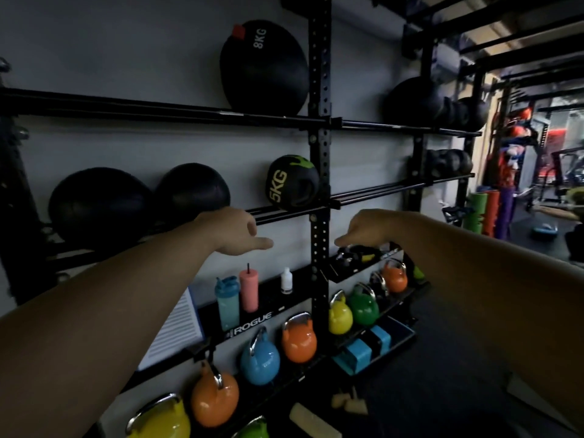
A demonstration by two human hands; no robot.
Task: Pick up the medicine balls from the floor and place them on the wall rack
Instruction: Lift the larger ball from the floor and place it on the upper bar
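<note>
Reaching: both my arms stretch toward the wall rack (319, 172), hands empty, below its middle rails.
Open room: bare rail runs between the 5KG ball (292, 183) and the two black balls (192, 191) further left; the stretch of rail right of the upright post is bare too.
Edges: the post stands between my hands; the shelf with bottles (249, 290) lies just below them.
Left hand (235, 232): fingers loosely spread, thumb pointing right, touching nothing.
Right hand (363, 229): fingers curled slackly downward, touching nothing.
Balls: 5KG ball rests on the middle rails against the post; 8KG ball (264, 66) sits on the top rails.
</note>
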